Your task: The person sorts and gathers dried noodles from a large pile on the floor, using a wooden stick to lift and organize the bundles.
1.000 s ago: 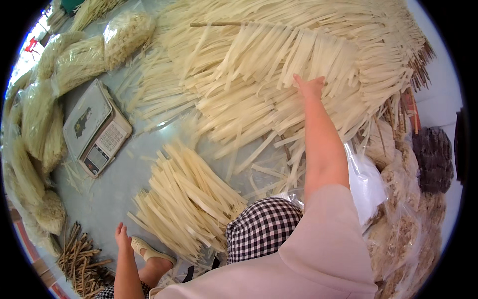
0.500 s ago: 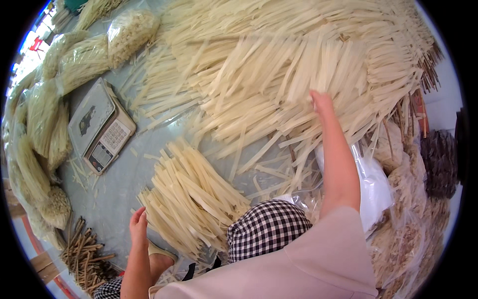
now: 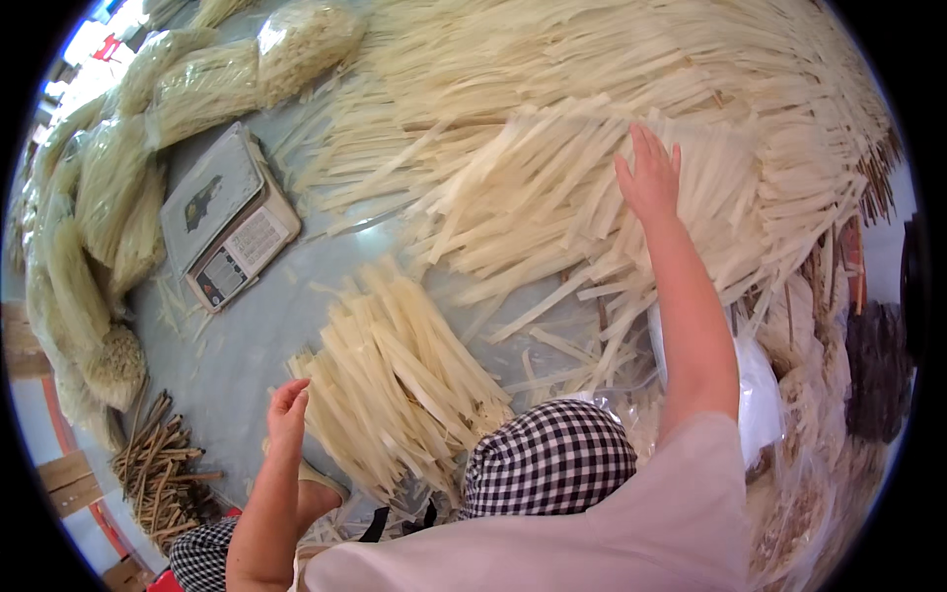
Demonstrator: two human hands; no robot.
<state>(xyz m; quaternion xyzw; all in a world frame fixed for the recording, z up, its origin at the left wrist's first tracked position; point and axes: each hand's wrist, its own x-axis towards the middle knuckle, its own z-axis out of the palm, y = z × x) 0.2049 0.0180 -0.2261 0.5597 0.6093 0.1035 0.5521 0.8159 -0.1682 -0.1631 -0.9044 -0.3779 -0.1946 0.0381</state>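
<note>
Pale cream flat strips [image 3: 552, 187] lie in a wide, thick heap across the far side and right. Over that heap my right hand [image 3: 651, 178] is stretched out, fingers spread and nothing in them; whether it touches the strips I cannot tell. A smaller pile of the same strips [image 3: 404, 370] lies in front of me beside my knee. My left hand [image 3: 287, 407] is at the left edge of this pile, its fingers curled together. What they hold, if anything, is too small to make out.
A grey digital scale [image 3: 229, 222] sits on the floor at the left. Beyond it are clear plastic bags of strips [image 3: 202, 89]. Brown sticks [image 3: 163, 474] are stacked at the lower left. White plastic [image 3: 758, 400] and bagged shreds [image 3: 809, 493] lie at the right.
My right hand has gone from closed on the heap to open with fingers spread, slightly farther away. My left hand stays by the small pile. The whole view has shifted a little.
</note>
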